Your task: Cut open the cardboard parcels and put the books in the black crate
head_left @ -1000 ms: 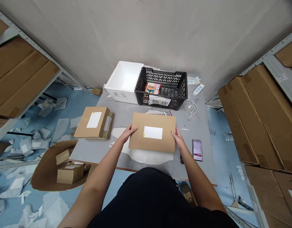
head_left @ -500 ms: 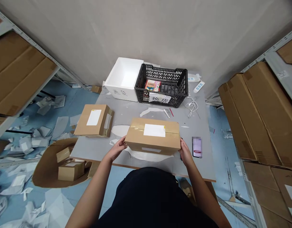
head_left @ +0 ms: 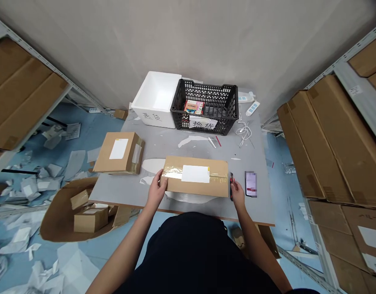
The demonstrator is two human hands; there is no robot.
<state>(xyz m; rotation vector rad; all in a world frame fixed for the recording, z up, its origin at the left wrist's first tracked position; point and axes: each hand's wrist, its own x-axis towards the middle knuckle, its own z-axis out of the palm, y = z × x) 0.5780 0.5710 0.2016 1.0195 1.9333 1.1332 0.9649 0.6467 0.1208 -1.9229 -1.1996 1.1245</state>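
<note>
A long cardboard box [head_left: 175, 185] with a white label and shiny clear tape on top lies flat on the grey table [head_left: 206, 148]. My left hand [head_left: 157, 191] grips its left end, the thumb over the top edge and the fingers along the side. Just off the box's right end, my right hand [head_left: 237, 194] has its fingers closed on a slim black and red utility knife [head_left: 232, 179]; its blade cannot be made out. To the right of that hand lies a phone [head_left: 251, 183] with a lit screen.
A second labelled box [head_left: 114, 153] stands at the table's left. Behind are a white foam box [head_left: 154, 116] and a black crate [head_left: 206, 127] containing small colourful boxes [head_left: 194, 107]. A white cable [head_left: 244, 132] and power strip [head_left: 253, 108] lie back right. Shelves with cartons flank both sides.
The long box has tipped down flat, so its front side no longer shows. My left hand has moved onto its end. My right hand has left the box and closed on the utility knife.
</note>
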